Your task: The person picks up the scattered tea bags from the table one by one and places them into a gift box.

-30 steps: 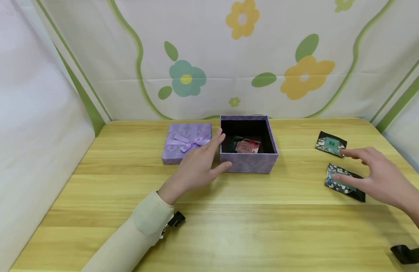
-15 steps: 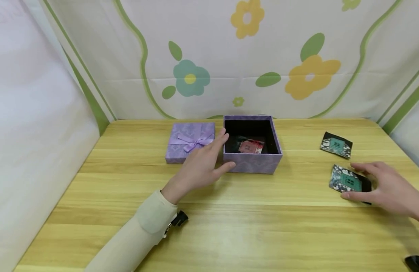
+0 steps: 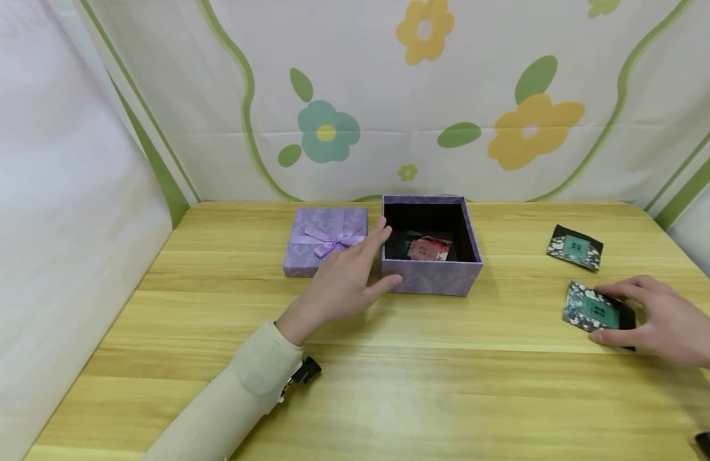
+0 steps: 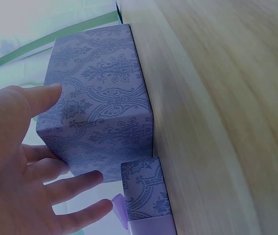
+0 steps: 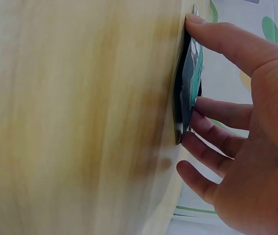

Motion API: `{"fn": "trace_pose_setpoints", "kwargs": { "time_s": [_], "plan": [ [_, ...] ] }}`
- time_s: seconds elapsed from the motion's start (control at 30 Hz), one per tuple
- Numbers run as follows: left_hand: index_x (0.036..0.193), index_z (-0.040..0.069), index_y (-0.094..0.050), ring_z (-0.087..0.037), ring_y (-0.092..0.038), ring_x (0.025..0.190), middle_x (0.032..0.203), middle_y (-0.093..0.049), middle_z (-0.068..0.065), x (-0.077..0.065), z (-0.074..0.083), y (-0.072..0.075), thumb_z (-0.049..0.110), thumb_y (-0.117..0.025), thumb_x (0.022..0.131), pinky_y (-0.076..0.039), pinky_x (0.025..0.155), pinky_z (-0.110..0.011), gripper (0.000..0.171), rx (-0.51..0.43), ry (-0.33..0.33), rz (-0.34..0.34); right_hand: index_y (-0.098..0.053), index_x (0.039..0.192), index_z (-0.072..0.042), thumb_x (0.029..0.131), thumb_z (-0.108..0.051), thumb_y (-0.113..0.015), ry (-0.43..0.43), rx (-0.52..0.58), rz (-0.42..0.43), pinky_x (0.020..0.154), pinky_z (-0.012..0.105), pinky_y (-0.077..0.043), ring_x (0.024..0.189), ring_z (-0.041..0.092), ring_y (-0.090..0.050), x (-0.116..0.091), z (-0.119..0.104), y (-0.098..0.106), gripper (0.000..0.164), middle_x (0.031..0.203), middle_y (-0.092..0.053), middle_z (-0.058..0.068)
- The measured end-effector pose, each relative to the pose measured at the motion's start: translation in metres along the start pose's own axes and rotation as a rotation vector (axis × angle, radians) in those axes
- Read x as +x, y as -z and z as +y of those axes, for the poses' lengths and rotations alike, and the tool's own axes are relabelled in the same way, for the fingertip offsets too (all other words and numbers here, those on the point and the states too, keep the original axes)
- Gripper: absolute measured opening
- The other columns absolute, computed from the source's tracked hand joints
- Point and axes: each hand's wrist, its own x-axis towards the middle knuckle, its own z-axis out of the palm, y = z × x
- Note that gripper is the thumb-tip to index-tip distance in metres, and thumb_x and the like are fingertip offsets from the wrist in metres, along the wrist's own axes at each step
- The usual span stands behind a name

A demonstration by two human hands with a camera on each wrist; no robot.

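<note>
My right hand [image 3: 671,323] spans the nearer flowered sachet [image 3: 588,307], black with a green label, at the right of the table. In the right wrist view, the thumb and fingers hold opposite edges of this sachet [image 5: 193,73], which lies flat on or just over the wood. My left hand [image 3: 340,282], fingers extended, is at the front left corner of an uncovered purple patterned box [image 3: 432,279]. Its thumb lies at the box's front wall. Inside the black-lined box is a sachet with a red label [image 3: 428,249], partly over darker packaging.
A purple lid [image 3: 303,256] with a ribbon bow lies left of the box, partly behind my left hand. Another green-labelled sachet [image 3: 575,247] lies beyond my right hand. A flowered cloth [image 3: 378,96] hangs behind the wooden table [image 3: 389,397].
My right hand has come down from above the two sachets and taken the nearer one by its edges. My left hand stays at the box. The whole view has shifted slightly.
</note>
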Motion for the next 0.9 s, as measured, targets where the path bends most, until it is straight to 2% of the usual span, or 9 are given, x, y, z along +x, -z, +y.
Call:
{"fn": "trace_pose_setpoints", "kwargs": {
  "time_s": [0.23,0.37,0.47,0.57,0.7,0.77,0.9],
  "plan": [
    [0.171,0.013,-0.023,-0.022,-0.067,0.085,0.179,-0.015,-0.003,0.000,0.001,0.001,0.051,-0.062,0.106,-0.057,0.087,-0.041,0.085,0.002,0.010,-0.013,-0.058,0.141,0.012,0.079,-0.056,-0.091,0.028,-0.076,0.038,0.088,0.073,-0.046,0.113,0.061,-0.053,-0.001,-0.001,0.001,0.097,0.135,-0.048,0.041],
    [0.171,0.013,-0.022,-0.020,-0.063,0.076,0.179,-0.015,-0.003,0.000,0.001,0.000,0.051,-0.062,0.106,-0.055,0.081,-0.038,0.085,0.004,0.013,-0.016,-0.060,0.139,0.010,0.078,-0.058,-0.090,0.035,-0.078,0.066,0.089,0.071,-0.047,0.113,0.058,-0.055,0.002,0.000,-0.002,0.097,0.134,-0.052,0.039],
    [0.171,0.012,-0.022,-0.018,-0.055,0.066,0.179,-0.015,-0.003,0.000,0.001,0.001,0.051,-0.061,0.106,-0.052,0.075,-0.035,0.085,0.006,0.016,-0.018,-0.058,0.142,0.011,0.080,-0.060,-0.088,0.026,-0.041,0.069,0.090,0.071,-0.045,0.116,0.057,-0.055,0.005,0.000,-0.002,0.099,0.134,-0.054,0.039],
    [0.171,0.012,-0.022,-0.015,-0.048,0.060,0.179,-0.015,-0.003,0.000,0.002,0.001,0.052,-0.061,0.106,-0.048,0.069,-0.033,0.086,0.009,0.019,-0.018,-0.053,0.146,0.011,0.084,-0.057,-0.087,0.025,0.014,0.074,0.091,0.071,-0.043,0.119,0.056,-0.053,0.008,-0.004,0.001,0.099,0.136,-0.053,0.038],
    [0.171,0.011,-0.023,-0.013,-0.039,0.055,0.179,-0.016,-0.003,0.000,0.002,0.002,0.051,-0.062,0.106,-0.041,0.060,-0.031,0.086,0.008,0.017,-0.018,-0.051,0.149,0.007,0.086,-0.050,-0.087,0.051,0.062,0.126,0.092,0.068,-0.043,0.121,0.053,-0.052,0.011,-0.016,0.006,0.092,0.138,-0.052,0.034],
    [0.171,0.012,-0.023,-0.012,-0.037,0.055,0.179,-0.016,-0.004,0.000,0.002,0.002,0.051,-0.062,0.106,-0.039,0.059,-0.030,0.086,0.008,0.015,-0.017,-0.052,0.150,0.004,0.086,-0.047,-0.088,0.066,0.080,0.153,0.093,0.062,-0.043,0.122,0.051,-0.050,0.012,-0.024,0.009,0.089,0.139,-0.051,0.032],
    [0.171,0.013,-0.022,-0.013,-0.042,0.057,0.179,-0.016,-0.004,0.001,0.002,0.002,0.051,-0.062,0.106,-0.043,0.063,-0.031,0.085,0.008,0.013,-0.016,-0.053,0.151,-0.001,0.086,-0.042,-0.089,0.094,0.124,0.193,0.093,0.032,-0.038,0.122,0.045,-0.049,0.015,-0.039,0.017,0.085,0.141,-0.052,0.029]
  ]
}}
